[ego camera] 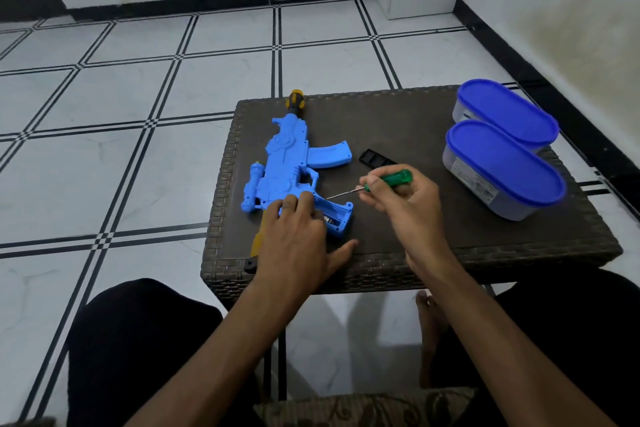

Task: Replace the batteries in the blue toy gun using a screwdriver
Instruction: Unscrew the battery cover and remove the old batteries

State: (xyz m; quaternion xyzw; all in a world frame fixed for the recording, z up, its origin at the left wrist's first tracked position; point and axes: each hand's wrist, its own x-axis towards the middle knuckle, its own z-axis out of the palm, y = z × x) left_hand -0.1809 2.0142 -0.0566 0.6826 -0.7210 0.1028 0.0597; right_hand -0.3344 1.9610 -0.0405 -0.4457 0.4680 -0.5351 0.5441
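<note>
The blue toy gun (284,163) lies on its side on the left part of a dark woven table (433,243), muzzle pointing away from me. Its grip compartment (337,215) is uncovered, with a battery visible inside. My left hand (298,236) presses flat on the gun's rear body beside that compartment. My right hand (401,198) holds a green-handled screwdriver (394,178), its thin tip angled down-left to the compartment's upper edge. A small black cover (375,159) lies loose on the table behind the screwdriver.
Two oval containers with blue lids (505,163) stand at the table's right side, one behind the other. The table sits on a white tiled floor with black lines. My knees in dark trousers are at the bottom, and a white wall and cabinet stand behind.
</note>
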